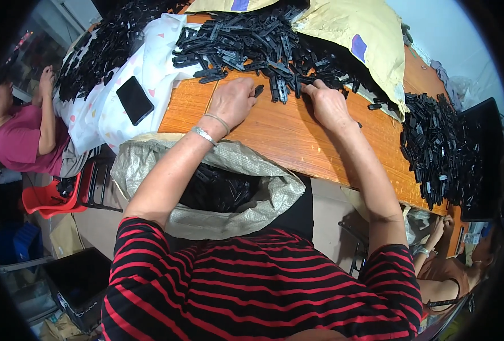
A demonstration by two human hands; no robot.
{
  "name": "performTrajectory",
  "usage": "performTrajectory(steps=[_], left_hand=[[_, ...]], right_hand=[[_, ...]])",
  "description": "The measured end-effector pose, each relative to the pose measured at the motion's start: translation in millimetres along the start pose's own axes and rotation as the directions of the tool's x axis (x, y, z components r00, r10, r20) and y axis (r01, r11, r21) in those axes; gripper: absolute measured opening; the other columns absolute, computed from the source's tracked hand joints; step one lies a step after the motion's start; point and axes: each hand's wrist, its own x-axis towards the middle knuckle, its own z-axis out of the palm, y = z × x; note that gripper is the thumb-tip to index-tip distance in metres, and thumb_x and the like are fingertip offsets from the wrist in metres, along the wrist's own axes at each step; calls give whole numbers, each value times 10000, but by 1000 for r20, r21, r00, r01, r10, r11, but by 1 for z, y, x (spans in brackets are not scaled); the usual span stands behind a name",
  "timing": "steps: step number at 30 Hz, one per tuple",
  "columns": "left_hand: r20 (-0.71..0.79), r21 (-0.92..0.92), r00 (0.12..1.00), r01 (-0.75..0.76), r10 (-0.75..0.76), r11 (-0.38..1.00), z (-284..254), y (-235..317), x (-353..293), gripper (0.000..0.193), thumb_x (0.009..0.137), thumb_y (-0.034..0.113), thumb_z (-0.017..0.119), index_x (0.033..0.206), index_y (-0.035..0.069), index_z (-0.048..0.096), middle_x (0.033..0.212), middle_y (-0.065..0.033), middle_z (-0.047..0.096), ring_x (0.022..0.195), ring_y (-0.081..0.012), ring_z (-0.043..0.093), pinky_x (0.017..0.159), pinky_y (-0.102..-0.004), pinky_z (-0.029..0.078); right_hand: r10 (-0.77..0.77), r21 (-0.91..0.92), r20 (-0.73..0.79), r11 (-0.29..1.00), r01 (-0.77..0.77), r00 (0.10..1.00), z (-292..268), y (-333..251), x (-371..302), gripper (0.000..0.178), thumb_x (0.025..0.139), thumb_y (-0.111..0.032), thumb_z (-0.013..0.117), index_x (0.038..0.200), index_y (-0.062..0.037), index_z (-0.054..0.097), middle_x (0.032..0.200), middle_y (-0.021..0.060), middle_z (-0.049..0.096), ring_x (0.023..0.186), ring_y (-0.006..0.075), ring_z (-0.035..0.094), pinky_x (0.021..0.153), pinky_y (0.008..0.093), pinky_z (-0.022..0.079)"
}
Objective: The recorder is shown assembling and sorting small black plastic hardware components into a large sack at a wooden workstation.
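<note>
My left hand [233,103] is closed, with a short black plastic piece [258,90] poking out between thumb and fingers. It rests over the wooden table [275,136], just in front of a heap of long, narrow black plastic pieces [235,45]. To the right, my right hand [327,106] has its fingers curled at the near edge of the same heap. Whatever its fingertips hold is hidden among the dark pieces. Between the hands, several pieces [279,90] lie side by side at the heap's front. Below my forearms, an open woven sack [277,196] contains dark contents.
A black phone [135,100] lies on white plastic sheeting [101,122] at left. Yellowish paper sacks [371,34] lean over the far side. More black pieces are heaped right [434,145] and far left [101,51]. One person [27,139] sits left, another [445,278] lower right.
</note>
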Motion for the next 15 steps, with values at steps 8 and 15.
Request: performTrajectory(steps=[8,15], left_hand=[[66,-29,984,168,-166,985,-12,-6,-9,150,806,144,691,863,23,625,850,-132,648,840,-324,622,723,-411,486],[-27,50,999,-40,42,998,-12,6,-11,173,801,178,706,891,34,669,889,-115,637,919,-310,596,781,-390,482]], right_hand=[[-40,107,177,994,21,983,-5,-17,-10,222,751,-21,673,971,-53,674,922,159,619,845,363,628,743,436,515],[-53,10,91,999,52,994,-10,-21,-14,237,730,-42,727,958,-50,660,897,143,593,824,355,629,721,435,515]])
